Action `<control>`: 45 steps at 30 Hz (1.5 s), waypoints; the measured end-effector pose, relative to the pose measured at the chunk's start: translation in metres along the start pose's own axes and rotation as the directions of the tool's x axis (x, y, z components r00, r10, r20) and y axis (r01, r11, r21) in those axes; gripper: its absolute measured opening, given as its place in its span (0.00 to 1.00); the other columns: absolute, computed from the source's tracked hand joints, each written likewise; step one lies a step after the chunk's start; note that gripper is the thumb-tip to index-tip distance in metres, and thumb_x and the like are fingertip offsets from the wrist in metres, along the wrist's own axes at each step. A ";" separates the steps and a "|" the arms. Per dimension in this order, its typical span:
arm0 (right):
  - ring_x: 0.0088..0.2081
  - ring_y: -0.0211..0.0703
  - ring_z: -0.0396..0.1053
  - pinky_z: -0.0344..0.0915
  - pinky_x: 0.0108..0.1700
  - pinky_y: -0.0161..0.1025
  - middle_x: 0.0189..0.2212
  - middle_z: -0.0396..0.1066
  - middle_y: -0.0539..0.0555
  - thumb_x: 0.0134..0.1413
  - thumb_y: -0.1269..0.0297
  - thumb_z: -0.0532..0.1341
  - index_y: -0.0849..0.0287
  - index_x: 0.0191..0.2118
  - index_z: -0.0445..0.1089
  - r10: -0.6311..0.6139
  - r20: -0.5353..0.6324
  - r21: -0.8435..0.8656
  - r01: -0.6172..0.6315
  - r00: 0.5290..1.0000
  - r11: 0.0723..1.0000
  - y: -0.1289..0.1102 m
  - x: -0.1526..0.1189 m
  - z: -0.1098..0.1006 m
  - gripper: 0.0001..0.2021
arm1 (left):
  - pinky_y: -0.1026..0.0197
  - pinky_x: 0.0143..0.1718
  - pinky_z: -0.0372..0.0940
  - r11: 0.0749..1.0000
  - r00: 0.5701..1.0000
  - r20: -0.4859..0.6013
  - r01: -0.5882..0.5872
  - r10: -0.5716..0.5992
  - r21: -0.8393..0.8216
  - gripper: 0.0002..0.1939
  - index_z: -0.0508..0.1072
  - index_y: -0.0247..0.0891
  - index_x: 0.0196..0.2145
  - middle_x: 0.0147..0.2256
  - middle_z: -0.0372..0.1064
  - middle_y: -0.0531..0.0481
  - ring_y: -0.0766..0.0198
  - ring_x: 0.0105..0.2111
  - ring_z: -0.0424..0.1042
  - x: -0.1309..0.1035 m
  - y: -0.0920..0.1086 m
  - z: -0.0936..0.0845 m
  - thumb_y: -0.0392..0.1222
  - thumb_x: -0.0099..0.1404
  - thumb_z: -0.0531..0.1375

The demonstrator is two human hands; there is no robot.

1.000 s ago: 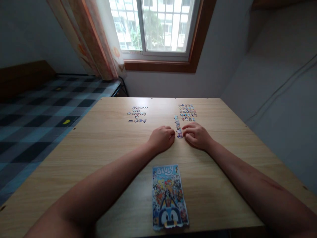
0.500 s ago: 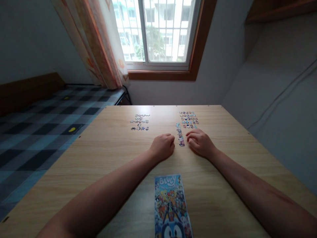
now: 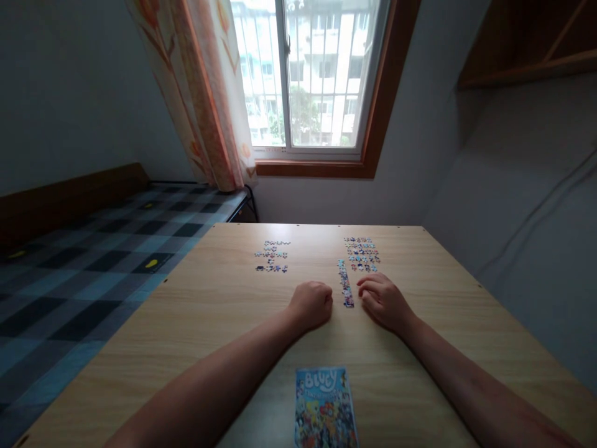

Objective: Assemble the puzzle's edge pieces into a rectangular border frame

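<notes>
A narrow strip of joined jigsaw puzzle pieces (image 3: 346, 285) lies on the wooden table, running away from me between my two hands. On its left rests my left hand (image 3: 311, 305), curled into a fist with nothing showing in it. My right hand (image 3: 382, 301) lies just to the right of the strip; its fingers are loosely bent and partly apart, pointing toward the strip without covering it. Beyond that hand, loose puzzle pieces (image 3: 362, 254) are laid out in rows. Farther left is another group of pieces (image 3: 271, 255), also in short rows.
A colourful Bluey picture box or sheet (image 3: 324, 404) lies at the near side of the table (image 3: 224, 311), cut off by the lower frame edge. A bed with a checked cover (image 3: 116, 261) stands left. Behind the table are a curtain (image 3: 205, 93) and a barred window (image 3: 321, 81).
The view has tilted upward, so the table and everything on it sit lower in the picture. Both hands keep nearly the same place beside the strip; the left fist looks a little tighter.
</notes>
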State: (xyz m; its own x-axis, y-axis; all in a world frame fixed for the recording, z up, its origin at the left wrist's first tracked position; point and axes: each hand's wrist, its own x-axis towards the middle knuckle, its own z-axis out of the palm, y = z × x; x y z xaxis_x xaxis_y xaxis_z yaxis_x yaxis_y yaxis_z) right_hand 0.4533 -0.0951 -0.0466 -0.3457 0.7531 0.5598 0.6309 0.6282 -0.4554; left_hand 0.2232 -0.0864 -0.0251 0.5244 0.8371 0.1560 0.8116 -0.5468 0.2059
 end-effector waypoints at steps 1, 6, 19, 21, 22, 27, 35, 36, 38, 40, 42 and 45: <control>0.41 0.47 0.68 0.64 0.48 0.46 0.35 0.75 0.55 0.56 0.73 0.54 0.57 0.26 0.71 0.006 -0.002 0.001 -0.006 1.000 1.000 0.000 0.000 0.001 0.12 | 0.59 0.31 0.62 1.000 1.000 0.006 0.005 -0.005 -0.003 0.11 0.76 0.38 0.25 0.28 0.75 0.45 0.59 0.29 0.72 0.000 0.000 0.000 0.36 0.59 0.55; 0.42 0.47 0.68 0.63 0.48 0.45 0.35 0.75 0.55 0.56 0.73 0.55 0.56 0.27 0.71 0.027 -0.019 -0.005 -0.027 0.999 1.000 0.001 0.001 0.003 0.11 | 0.60 0.32 0.61 1.000 1.000 0.023 0.014 -0.014 -0.019 0.11 0.77 0.38 0.25 0.29 0.76 0.45 0.59 0.30 0.72 0.002 -0.003 0.000 0.35 0.58 0.55; 0.41 0.48 0.66 0.63 0.48 0.45 0.34 0.73 0.55 0.58 0.72 0.55 0.57 0.28 0.71 0.036 -0.021 -0.085 -0.037 0.999 0.996 0.001 -0.001 0.010 0.10 | 0.60 0.33 0.62 0.998 0.999 0.031 0.036 -0.035 -0.053 0.11 0.78 0.38 0.26 0.29 0.76 0.45 0.59 0.30 0.71 0.000 -0.005 0.001 0.36 0.58 0.55; 0.42 0.48 0.66 0.62 0.49 0.45 0.34 0.73 0.55 0.57 0.72 0.55 0.56 0.29 0.71 0.046 -0.030 -0.112 -0.049 0.999 0.993 0.000 -0.002 0.009 0.10 | 0.60 0.32 0.62 0.998 0.999 0.034 0.031 -0.029 -0.062 0.11 0.78 0.38 0.25 0.29 0.76 0.45 0.59 0.30 0.71 -0.001 -0.005 0.001 0.36 0.58 0.55; 0.42 0.48 0.66 0.61 0.49 0.46 0.34 0.73 0.55 0.57 0.72 0.56 0.56 0.29 0.71 0.054 -0.034 -0.134 -0.058 0.998 0.989 -0.001 -0.002 0.009 0.10 | 0.60 0.32 0.61 0.998 0.999 0.032 0.022 -0.020 -0.066 0.11 0.77 0.38 0.25 0.29 0.75 0.45 0.60 0.29 0.71 -0.001 -0.005 0.001 0.36 0.58 0.55; 0.47 0.49 0.65 0.57 0.52 0.48 0.38 0.74 0.54 0.58 0.71 0.57 0.56 0.30 0.72 0.078 -0.062 -0.244 -0.091 0.995 0.966 -0.006 -0.005 0.009 0.08 | 0.60 0.31 0.61 0.997 0.999 0.038 -0.006 0.009 -0.076 0.10 0.77 0.38 0.25 0.29 0.75 0.45 0.60 0.29 0.71 -0.001 -0.005 0.002 0.36 0.57 0.55; 0.49 0.50 0.64 0.57 0.54 0.48 0.40 0.74 0.55 0.58 0.71 0.57 0.55 0.31 0.73 0.081 -0.058 -0.259 -0.094 0.995 0.961 -0.006 -0.005 0.011 0.09 | 0.60 0.33 0.63 0.996 0.999 0.042 0.021 -0.018 -0.087 0.10 0.77 0.37 0.25 0.29 0.75 0.44 0.59 0.29 0.72 -0.002 -0.005 0.002 0.36 0.58 0.56; 0.49 0.50 0.65 0.57 0.54 0.48 0.40 0.74 0.55 0.58 0.71 0.57 0.55 0.31 0.73 0.082 -0.057 -0.258 -0.094 0.995 0.961 -0.006 -0.005 0.012 0.09 | 0.60 0.33 0.63 0.996 0.999 0.045 0.023 -0.019 -0.086 0.10 0.78 0.38 0.26 0.29 0.75 0.44 0.59 0.30 0.72 -0.002 -0.005 0.003 0.36 0.58 0.56; 0.49 0.50 0.65 0.57 0.54 0.48 0.40 0.74 0.55 0.57 0.71 0.57 0.56 0.31 0.73 0.087 -0.050 -0.259 -0.097 0.995 0.961 -0.006 -0.005 0.012 0.09 | 0.60 0.33 0.64 0.996 0.999 0.050 0.019 -0.015 -0.082 0.11 0.78 0.38 0.27 0.29 0.75 0.44 0.59 0.30 0.72 -0.002 -0.005 0.003 0.36 0.58 0.56; 0.49 0.50 0.65 0.57 0.54 0.47 0.41 0.74 0.55 0.57 0.71 0.57 0.56 0.31 0.73 0.093 -0.047 -0.261 -0.102 0.995 0.960 -0.005 -0.005 0.013 0.08 | 0.60 0.34 0.64 0.997 0.998 0.054 0.011 -0.007 -0.079 0.11 0.78 0.38 0.27 0.30 0.75 0.44 0.59 0.30 0.72 -0.002 -0.005 0.004 0.36 0.59 0.56; 0.49 0.49 0.65 0.57 0.54 0.47 0.41 0.74 0.55 0.57 0.71 0.57 0.56 0.31 0.73 0.093 -0.048 -0.267 -0.103 0.994 0.958 -0.005 -0.004 0.013 0.08 | 0.59 0.34 0.64 0.997 0.999 0.053 0.007 -0.004 -0.073 0.11 0.78 0.37 0.27 0.30 0.76 0.44 0.58 0.31 0.73 -0.002 -0.005 0.004 0.37 0.59 0.55; 0.48 0.50 0.65 0.58 0.53 0.47 0.40 0.74 0.55 0.57 0.71 0.57 0.56 0.30 0.72 0.084 -0.044 -0.289 -0.094 0.995 0.953 -0.005 -0.004 0.013 0.09 | 0.59 0.34 0.65 0.998 0.999 0.048 0.006 -0.003 -0.060 0.11 0.78 0.37 0.27 0.31 0.76 0.43 0.58 0.31 0.73 -0.003 -0.005 0.004 0.37 0.60 0.55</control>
State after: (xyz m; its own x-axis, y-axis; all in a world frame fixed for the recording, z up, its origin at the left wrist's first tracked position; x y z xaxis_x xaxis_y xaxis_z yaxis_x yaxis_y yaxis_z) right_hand 0.4425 -0.0987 -0.0552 -0.2601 0.7939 0.5496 0.8343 0.4714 -0.2861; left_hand 0.2186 -0.0859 -0.0304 0.5334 0.8388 0.1089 0.7978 -0.5417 0.2648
